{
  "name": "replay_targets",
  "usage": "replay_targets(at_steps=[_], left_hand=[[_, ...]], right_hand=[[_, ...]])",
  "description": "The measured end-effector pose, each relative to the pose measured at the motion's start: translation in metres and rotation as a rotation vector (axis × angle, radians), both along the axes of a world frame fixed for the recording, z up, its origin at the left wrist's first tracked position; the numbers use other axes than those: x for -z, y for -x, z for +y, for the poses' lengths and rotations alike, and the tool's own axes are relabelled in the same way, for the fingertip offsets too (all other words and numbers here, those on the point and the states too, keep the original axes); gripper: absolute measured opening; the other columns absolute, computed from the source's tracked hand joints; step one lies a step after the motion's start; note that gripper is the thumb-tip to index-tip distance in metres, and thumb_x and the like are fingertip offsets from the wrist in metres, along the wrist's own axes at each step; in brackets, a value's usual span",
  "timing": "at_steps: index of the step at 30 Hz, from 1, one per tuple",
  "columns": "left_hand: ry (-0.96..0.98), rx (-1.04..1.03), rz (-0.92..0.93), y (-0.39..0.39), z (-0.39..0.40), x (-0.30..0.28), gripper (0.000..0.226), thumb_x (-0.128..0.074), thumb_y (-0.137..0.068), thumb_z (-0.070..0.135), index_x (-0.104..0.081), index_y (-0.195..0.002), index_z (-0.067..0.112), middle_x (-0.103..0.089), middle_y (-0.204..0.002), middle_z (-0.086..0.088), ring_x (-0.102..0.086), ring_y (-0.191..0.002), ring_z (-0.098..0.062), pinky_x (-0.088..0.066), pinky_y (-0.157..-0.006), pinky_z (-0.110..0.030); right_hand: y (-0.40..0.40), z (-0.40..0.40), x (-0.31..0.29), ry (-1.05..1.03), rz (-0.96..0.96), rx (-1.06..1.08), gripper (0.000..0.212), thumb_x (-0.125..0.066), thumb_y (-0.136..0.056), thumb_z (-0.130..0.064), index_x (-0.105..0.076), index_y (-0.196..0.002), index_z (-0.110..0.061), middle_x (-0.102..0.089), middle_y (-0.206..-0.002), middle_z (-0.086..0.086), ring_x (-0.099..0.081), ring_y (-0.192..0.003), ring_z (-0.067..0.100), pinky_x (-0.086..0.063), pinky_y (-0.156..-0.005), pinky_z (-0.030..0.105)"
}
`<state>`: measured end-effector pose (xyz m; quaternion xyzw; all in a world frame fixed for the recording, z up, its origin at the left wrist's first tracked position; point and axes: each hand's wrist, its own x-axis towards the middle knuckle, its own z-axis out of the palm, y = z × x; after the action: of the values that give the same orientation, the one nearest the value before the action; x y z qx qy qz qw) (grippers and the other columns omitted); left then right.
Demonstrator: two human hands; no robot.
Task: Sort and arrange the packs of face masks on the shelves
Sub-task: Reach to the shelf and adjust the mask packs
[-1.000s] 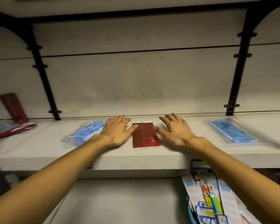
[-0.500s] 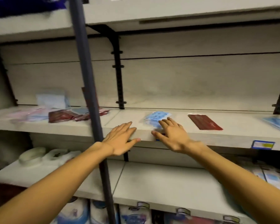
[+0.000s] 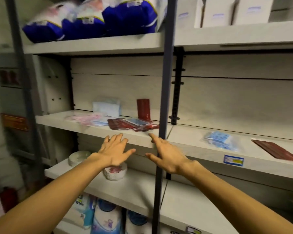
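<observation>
both hands are reaching toward the middle shelf (image 3: 95,130), empty: the left hand (image 3: 114,153) and the right hand (image 3: 167,157) are spreading relaxed fingers just short of the shelf's front edge, grasping nothing. the step in hand appears to be the approach to an unsorted heap of mask packs (image 3: 123,123), which is lying just beyond the fingertips, red, blue and pink packs overlapping. one red pack (image 3: 143,108) is leaning upright against the back panel beyond the heap. well to the right of the right hand, a blue pack (image 3: 218,140) and a flat red pack (image 3: 276,151) are lying apart. the next move probably calls for separating the heap by colour. a dark upright post (image 3: 165,81) is crossing in front of the right hand. blue bags (image 3: 91,22) are sitting on the shelf above.
</observation>
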<state>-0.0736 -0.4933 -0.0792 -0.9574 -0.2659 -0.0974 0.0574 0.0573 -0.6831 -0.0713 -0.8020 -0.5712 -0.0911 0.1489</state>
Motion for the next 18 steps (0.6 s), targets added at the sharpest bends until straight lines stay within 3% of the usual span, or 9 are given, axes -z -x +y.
replay_targets(at_steps=[7,11,18], left_hand=[[-0.066,-0.103,-0.059,0.006,0.105,-0.025,0.064,-0.032,-0.099,0.063,-0.045,-0.143,0.019,-0.042,-0.15,-0.007,-0.041,-0.136,-0.028,-0.033,-0.112,-0.044],[-0.069,-0.163,-0.019,0.001,0.177,-0.035,0.064,-0.035,-0.099,0.061,-0.042,-0.146,0.019,-0.043,-0.15,-0.007,-0.044,-0.134,-0.028,-0.035,-0.111,-0.044],[0.018,-0.245,-0.049,-0.017,0.283,-0.048,0.065,-0.044,-0.099,0.057,-0.037,-0.149,0.016,-0.041,-0.153,-0.009,-0.044,-0.136,-0.029,-0.039,-0.111,-0.042]], right_hand=[[-0.025,0.124,-0.015,-0.092,0.041,0.068,0.074,-0.05,-0.098,-0.051,-0.023,-0.157,-0.016,-0.039,-0.156,0.011,-0.039,-0.141,0.031,-0.04,-0.111,0.043],[-0.051,0.202,-0.023,-0.134,0.109,0.104,0.067,-0.054,-0.097,-0.047,-0.034,-0.152,-0.015,-0.046,-0.15,0.012,-0.044,-0.136,0.031,-0.04,-0.109,0.042],[-0.082,0.323,-0.021,-0.014,0.202,0.102,0.051,-0.057,-0.095,-0.048,-0.055,-0.131,-0.012,-0.06,-0.133,0.014,-0.057,-0.118,0.033,-0.048,-0.099,0.04]])
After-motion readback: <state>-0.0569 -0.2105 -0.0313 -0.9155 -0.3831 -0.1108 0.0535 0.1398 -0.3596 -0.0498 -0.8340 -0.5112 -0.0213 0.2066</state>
